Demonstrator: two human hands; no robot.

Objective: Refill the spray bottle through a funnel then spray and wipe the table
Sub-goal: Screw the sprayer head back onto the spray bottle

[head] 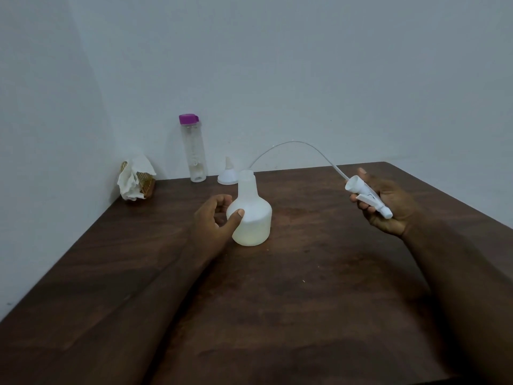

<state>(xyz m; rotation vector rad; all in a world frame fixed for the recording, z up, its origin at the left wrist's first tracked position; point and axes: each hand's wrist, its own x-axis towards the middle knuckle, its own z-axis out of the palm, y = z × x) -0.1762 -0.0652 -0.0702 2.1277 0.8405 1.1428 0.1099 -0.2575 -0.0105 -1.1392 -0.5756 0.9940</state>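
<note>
Dark wooden tabletop [277,301] fills the foreground, with both hands out over it. At its middle the spray bottle [254,220] stands upright, neck uncapped; the left hand [215,218] curls its fingers and thumb round the bottle's side. Off to the right, the raised right hand [388,207] has its fingers wrapped round the spray head [369,200], whose thin tube [291,145] arcs back toward the bottle's neck. Behind stand a funnel [228,176], mouth down, a purple-capped water bottle [194,151] and a crumpled paper towel [134,180].

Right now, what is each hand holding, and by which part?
The left hand grips the bottle at its wide lower body. The right hand holds the spray head around its middle; the tube sticks out free.
</note>
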